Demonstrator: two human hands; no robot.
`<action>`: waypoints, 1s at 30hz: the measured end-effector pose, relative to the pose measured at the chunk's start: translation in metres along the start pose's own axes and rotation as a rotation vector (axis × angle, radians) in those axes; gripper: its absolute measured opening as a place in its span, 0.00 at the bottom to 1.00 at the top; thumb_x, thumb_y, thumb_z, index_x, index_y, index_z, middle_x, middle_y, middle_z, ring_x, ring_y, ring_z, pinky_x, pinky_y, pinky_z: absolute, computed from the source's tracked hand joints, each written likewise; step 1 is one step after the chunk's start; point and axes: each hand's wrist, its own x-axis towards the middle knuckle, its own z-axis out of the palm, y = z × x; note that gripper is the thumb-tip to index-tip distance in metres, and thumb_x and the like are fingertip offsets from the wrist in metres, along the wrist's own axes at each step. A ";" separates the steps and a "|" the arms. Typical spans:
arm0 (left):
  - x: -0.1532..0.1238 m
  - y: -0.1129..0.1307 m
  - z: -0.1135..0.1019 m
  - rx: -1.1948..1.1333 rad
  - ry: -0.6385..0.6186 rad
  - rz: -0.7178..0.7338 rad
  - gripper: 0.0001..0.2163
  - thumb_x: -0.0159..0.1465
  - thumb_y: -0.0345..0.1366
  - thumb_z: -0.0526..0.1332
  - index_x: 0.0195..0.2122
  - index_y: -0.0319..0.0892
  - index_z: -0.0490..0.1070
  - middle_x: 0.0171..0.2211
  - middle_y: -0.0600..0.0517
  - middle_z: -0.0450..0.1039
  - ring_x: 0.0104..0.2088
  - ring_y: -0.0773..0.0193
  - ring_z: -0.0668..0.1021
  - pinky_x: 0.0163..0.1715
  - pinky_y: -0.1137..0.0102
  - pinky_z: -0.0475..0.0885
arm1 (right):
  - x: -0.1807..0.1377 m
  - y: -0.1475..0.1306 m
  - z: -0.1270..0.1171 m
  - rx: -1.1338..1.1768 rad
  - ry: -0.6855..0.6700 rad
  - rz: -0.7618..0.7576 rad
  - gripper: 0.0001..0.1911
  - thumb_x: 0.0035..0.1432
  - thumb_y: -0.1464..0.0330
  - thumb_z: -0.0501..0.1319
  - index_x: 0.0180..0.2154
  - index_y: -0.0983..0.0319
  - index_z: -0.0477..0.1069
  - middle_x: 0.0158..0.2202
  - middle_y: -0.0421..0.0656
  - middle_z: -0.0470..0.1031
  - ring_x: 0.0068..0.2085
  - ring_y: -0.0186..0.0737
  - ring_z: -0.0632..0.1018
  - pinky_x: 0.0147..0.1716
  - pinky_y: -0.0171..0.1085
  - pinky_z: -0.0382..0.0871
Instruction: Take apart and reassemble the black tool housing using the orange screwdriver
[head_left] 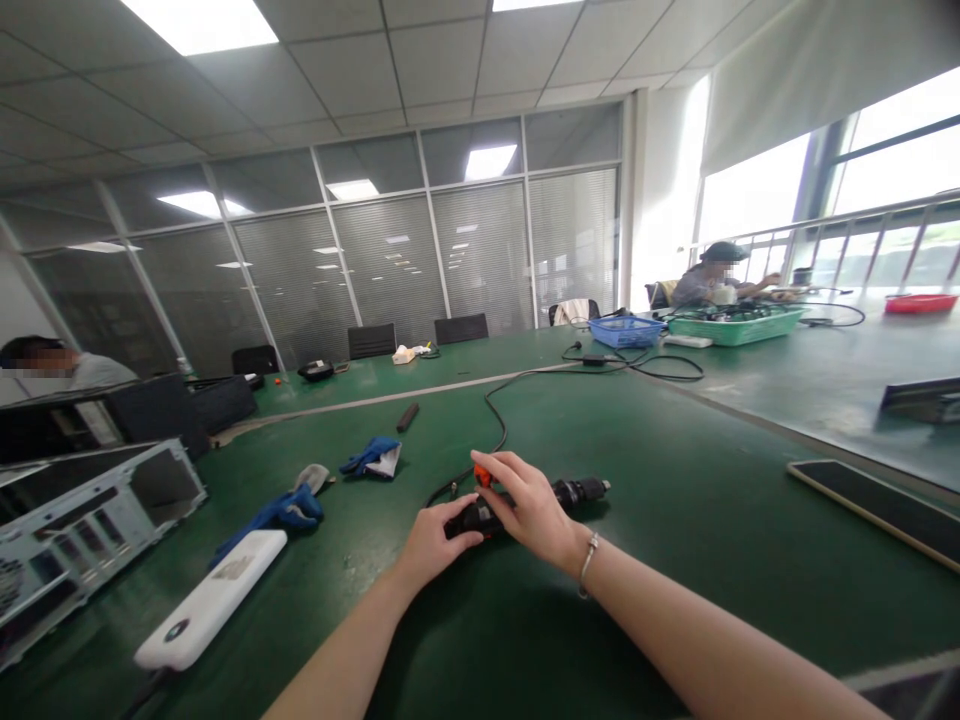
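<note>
A black corded power tool that looks like an electric screwdriver (574, 491) lies on the green table, its narrow metal tip pointing right. My left hand (435, 545) is closed round its rear end, thumb along the near side. My right hand (529, 505) reaches over its middle, with the fingers closed on a small orange piece (482, 475) above the body. Whether that piece is fixed to the tool, I cannot tell. The right palm hides part of the body. A black cable (496, 410) runs from behind the left hand toward the back of the table.
To the left are a white power strip (217, 600), blue-and-grey gloves (371, 458) and an open metal computer case (97, 540). A dark bar (408, 417) lies farther back. Blue (626, 330) and green baskets (739, 325) stand behind; a phone-like slab (877, 505) is right. Two people sit farther off.
</note>
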 end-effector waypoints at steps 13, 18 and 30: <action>0.000 0.000 0.000 -0.021 -0.005 -0.015 0.25 0.55 0.39 0.68 0.55 0.48 0.71 0.50 0.51 0.76 0.49 0.52 0.77 0.53 0.62 0.68 | 0.002 0.000 0.000 0.000 -0.012 0.056 0.31 0.64 0.73 0.52 0.66 0.54 0.47 0.53 0.50 0.68 0.50 0.45 0.74 0.47 0.44 0.73; -0.001 0.000 0.001 -0.026 0.014 -0.008 0.25 0.54 0.38 0.69 0.54 0.48 0.71 0.50 0.52 0.77 0.48 0.52 0.78 0.51 0.64 0.70 | 0.001 0.001 -0.002 0.031 0.045 0.079 0.26 0.63 0.72 0.55 0.61 0.52 0.58 0.44 0.47 0.68 0.43 0.42 0.75 0.42 0.42 0.74; -0.001 0.001 0.004 -0.170 -0.019 -0.049 0.25 0.52 0.35 0.71 0.52 0.47 0.73 0.47 0.53 0.78 0.46 0.52 0.79 0.50 0.64 0.70 | 0.001 -0.008 -0.008 -0.031 0.018 0.007 0.26 0.65 0.70 0.54 0.62 0.52 0.56 0.44 0.47 0.71 0.42 0.42 0.76 0.40 0.40 0.75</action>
